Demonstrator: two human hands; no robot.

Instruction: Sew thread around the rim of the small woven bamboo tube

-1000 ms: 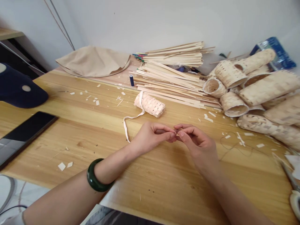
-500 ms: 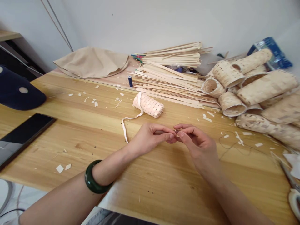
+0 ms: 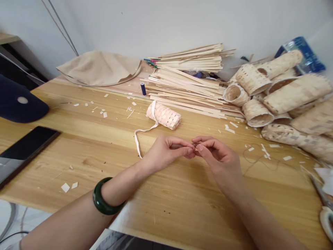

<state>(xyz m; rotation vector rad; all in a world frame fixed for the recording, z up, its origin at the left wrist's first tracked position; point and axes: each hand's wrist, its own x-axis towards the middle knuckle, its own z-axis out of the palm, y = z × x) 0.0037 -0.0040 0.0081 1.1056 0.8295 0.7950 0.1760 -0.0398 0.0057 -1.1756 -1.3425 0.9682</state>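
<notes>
Over the middle of the table, my left hand (image 3: 171, 151) and my right hand (image 3: 218, 158) meet at their fingertips. Both pinch at one spot, where a tiny dark thing shows between the fingers, too small to name. A thin dark thread (image 3: 260, 159) lies in loops just right of my right hand; whether it runs into the fingers is hidden. Beyond my hands a small woven wood-strip cylinder (image 3: 166, 116) rests on its side, with a white ribbon (image 3: 145, 130) looped over it and trailing toward my left wrist.
Bundles of wood strips (image 3: 187, 86) and a blue thread spool (image 3: 143, 89) are at the back. Woven tubes (image 3: 286, 97) pile up at right, scissors (image 3: 324, 205) nearer. At left are a phone (image 3: 28, 149) and a dark blue object (image 3: 20, 100). Beige cloth (image 3: 99, 67) lies behind; scraps are scattered about.
The view has shifted very slightly. Both hands keep the same fingertip pinch in nearly the same place; nothing else has visibly moved.
</notes>
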